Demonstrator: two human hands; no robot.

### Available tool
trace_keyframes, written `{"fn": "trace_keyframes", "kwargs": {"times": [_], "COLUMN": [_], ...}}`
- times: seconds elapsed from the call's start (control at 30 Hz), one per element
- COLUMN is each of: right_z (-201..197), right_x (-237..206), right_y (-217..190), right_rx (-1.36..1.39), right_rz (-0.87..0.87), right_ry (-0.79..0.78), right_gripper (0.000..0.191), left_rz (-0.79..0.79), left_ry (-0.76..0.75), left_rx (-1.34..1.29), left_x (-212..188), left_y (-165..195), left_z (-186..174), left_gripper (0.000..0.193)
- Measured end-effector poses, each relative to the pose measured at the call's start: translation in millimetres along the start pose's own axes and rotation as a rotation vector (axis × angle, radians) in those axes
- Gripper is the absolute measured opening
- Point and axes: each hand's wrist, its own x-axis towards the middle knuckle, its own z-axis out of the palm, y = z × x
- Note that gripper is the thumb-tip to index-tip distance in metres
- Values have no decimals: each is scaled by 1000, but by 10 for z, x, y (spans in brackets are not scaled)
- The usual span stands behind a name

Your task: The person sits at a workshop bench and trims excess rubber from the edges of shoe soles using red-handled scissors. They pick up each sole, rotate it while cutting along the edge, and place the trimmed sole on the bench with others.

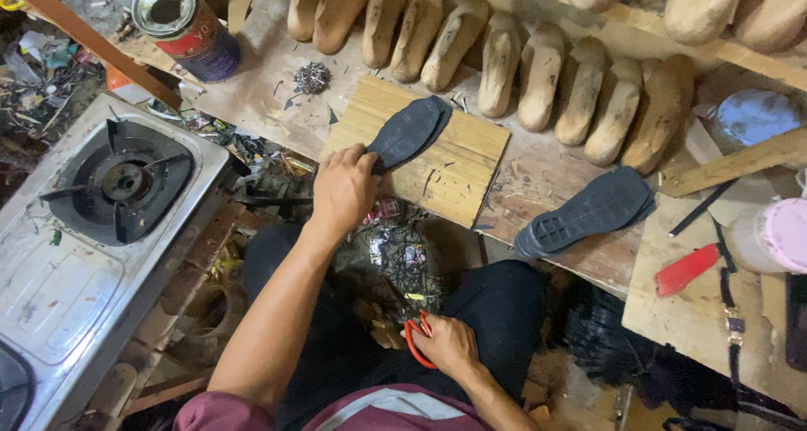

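i see my left hand pinching the heel end of a flat black rubber sole, which lies on a bamboo board at 12 o'clock. my right hand is closed around orange-handled scissors at 6 o'clock. the board's right half is bare; a second sole overhangs the bench edge at 3 o'clock.

Scuffed wooden workbench beside steel gas stove, cluttered floor below.

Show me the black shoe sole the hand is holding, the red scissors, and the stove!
black shoe sole (pixel 409 131), head view, middle of its upper face
red scissors (pixel 414 344), head view, handle loop
stove (pixel 50 267), head view, bare steel top
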Motion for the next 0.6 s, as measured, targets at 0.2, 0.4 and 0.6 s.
{"fn": "trace_keyframes", "kwargs": {"times": [0.2, 0.4, 0.6], "right_z": [43, 2, 109], "right_x": [131, 128, 228], "right_y": [-119, -62, -82], "right_rx": [21, -74, -75], "right_rz": [108, 213, 212], "right_ry": [64, 83, 12], "right_gripper": [42, 44, 45], "left_rz": [-6, 26, 7], "left_ry": [-60, 3, 55], "left_rx": [-35, -61, -105], "left_x": [23, 2, -29], "left_y": [-5, -54, -91], "left_z": [-72, 17, 111], "left_gripper": [41, 42, 38]}}
